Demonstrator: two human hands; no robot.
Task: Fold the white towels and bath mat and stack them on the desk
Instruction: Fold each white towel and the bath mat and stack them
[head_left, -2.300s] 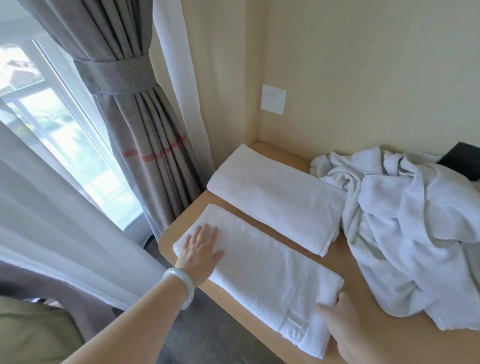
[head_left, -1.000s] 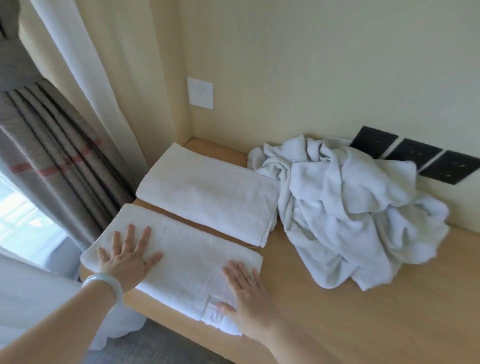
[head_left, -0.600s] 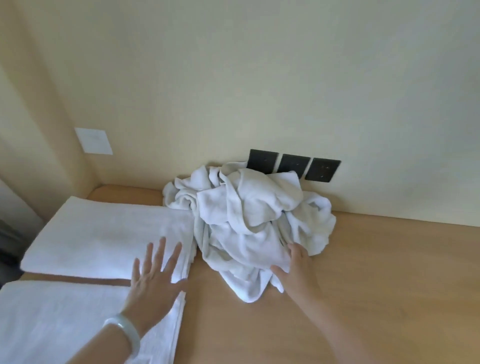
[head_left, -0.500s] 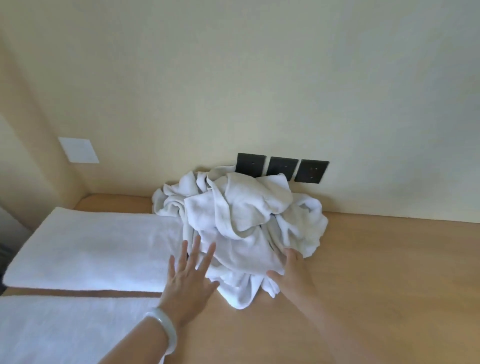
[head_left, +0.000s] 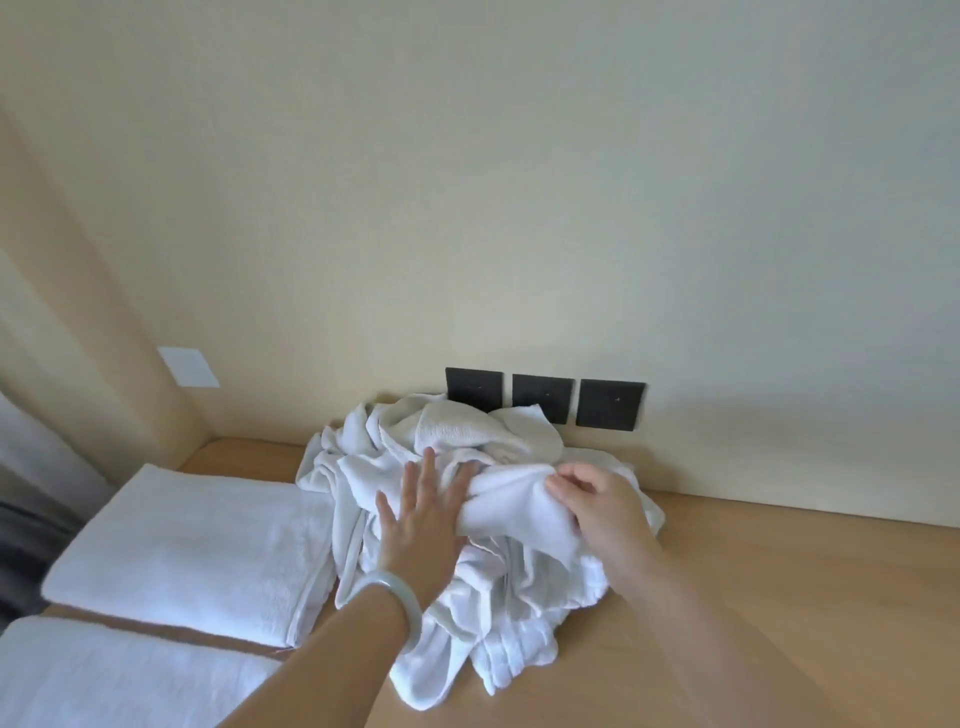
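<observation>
Pressing our left hand (head_left: 421, 514) on the pile (head_left: 519, 587) of crumpled white towels, fingers straight and spread, we pinch one fold of it with our right hand (head_left: 597, 504), whose fingers curl around the cloth. The pile lies on the desk (head_left: 779, 597), close to the wall and in front of three black sockets (head_left: 610, 402). On its left lie two folded towels, with a strip of desk between them. The far towel (head_left: 197, 540) touches the pile; the near towel (head_left: 104, 680) reaches the lower edge of the view. A pale bracelet (head_left: 395, 592) sits on our left wrist.
</observation>
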